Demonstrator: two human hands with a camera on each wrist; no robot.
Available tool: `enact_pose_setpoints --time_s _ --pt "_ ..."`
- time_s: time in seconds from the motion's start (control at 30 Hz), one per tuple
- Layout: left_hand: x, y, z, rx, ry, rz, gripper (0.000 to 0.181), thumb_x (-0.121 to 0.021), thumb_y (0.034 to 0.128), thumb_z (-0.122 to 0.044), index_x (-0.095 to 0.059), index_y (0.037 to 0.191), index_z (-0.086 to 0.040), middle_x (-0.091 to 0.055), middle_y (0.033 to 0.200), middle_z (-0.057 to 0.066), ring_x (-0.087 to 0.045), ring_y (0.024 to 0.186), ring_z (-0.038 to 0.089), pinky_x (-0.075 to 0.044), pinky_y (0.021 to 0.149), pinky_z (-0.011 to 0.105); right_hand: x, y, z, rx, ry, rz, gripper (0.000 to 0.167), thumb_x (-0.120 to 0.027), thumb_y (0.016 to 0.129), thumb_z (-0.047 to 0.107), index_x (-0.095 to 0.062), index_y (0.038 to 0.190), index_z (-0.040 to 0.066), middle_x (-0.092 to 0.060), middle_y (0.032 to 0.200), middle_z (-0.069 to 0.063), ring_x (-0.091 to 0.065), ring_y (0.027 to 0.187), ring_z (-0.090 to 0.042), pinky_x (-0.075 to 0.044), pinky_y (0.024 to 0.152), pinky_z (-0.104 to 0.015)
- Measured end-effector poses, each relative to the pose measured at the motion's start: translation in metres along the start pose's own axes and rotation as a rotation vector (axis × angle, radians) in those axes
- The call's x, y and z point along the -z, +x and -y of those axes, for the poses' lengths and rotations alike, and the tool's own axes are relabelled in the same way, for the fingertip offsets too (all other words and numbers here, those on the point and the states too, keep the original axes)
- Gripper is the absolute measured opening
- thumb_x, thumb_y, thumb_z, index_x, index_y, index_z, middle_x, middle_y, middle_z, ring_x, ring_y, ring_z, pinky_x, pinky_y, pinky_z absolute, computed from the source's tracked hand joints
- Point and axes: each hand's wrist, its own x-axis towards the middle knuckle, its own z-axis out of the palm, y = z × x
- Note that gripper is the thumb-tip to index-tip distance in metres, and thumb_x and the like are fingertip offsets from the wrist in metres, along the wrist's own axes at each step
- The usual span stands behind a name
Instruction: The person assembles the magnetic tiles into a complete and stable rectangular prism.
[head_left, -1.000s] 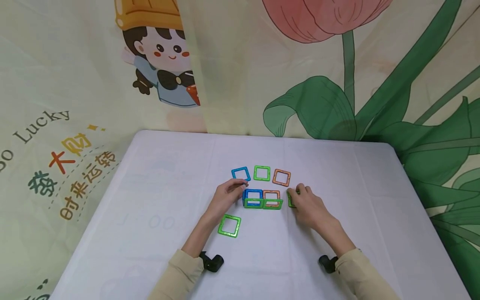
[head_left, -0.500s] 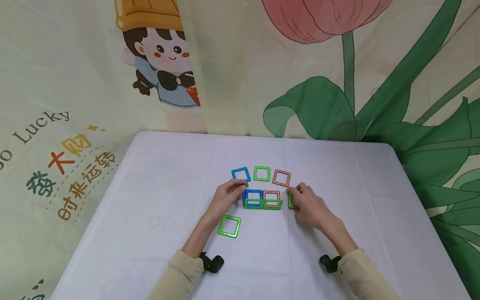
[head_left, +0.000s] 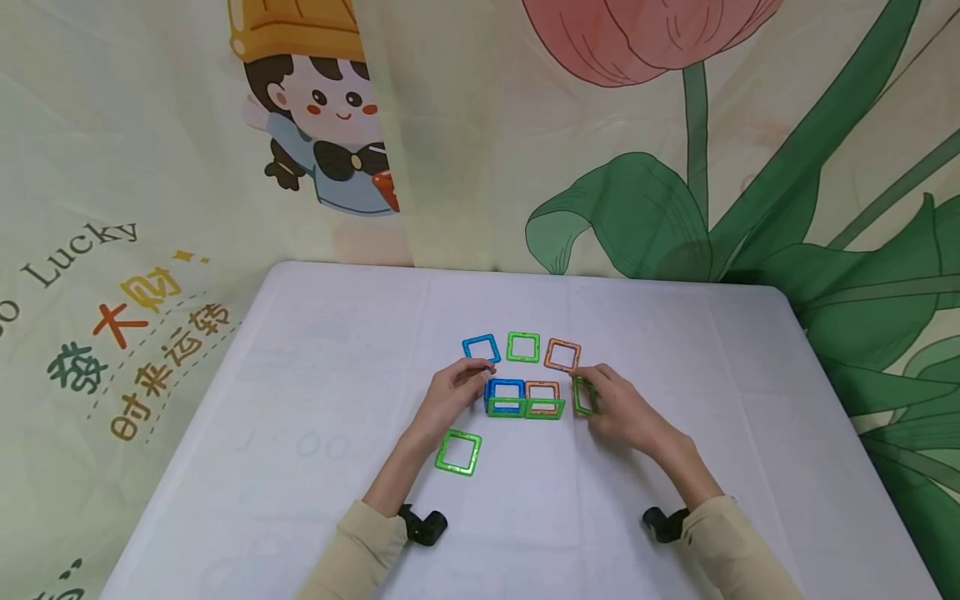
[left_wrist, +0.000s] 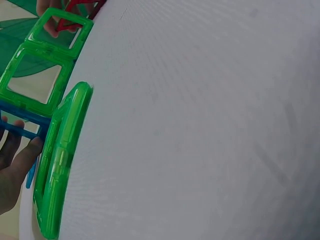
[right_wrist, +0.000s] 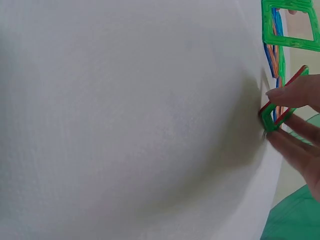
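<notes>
Square magnetic tiles with open centres form a small standing structure on the table. Its front is two green tiles; behind them show a blue tile and an orange tile. At its left end my left hand pinches a blue side tile between thumb and fingers. My right hand, just right of the structure and apart from it, holds a green tile upright, with a red tile against it. Part of this pair is hidden by the fingers.
Behind the structure lie a loose blue tile, a green tile and an orange tile. Another green tile lies flat in front, near the left forearm. A printed cloth hangs behind the white table.
My right hand has shifted its fingers on the green and red tiles, so more of the green frame shows, turned more upright. The left hand and the structure have stayed in place.
</notes>
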Motion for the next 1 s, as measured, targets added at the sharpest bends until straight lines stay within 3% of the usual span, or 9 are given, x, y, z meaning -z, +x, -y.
enact_pose_setpoints --time_s 0.27,1.0 --pt "0.001 -0.001 0.0 0.002 0.0 0.005 0.029 -0.059 0.1041 -0.024 -0.067 0.13 -0.015 -0.068 0.132 0.005 -0.061 0.109 0.022 -0.054 0.099 0.034 0.0 0.0 0.0 0.022 0.126 -0.021 0.071 -0.077 0.083 -0.007 -0.047 0.146 0.002 -0.056 0.141 -0.017 -0.058 0.128 -0.035 -0.053 0.104 -0.046" --pt "0.001 -0.001 0.0 -0.004 0.014 0.005 0.03 -0.059 0.1041 -0.024 -0.066 0.131 -0.013 -0.069 0.131 0.006 -0.062 0.112 0.022 -0.055 0.101 0.037 -0.01 0.002 -0.004 0.001 0.284 -0.027 0.075 -0.081 0.083 -0.002 -0.041 0.146 0.007 -0.055 0.143 -0.018 -0.057 0.131 -0.039 -0.054 0.103 -0.048"
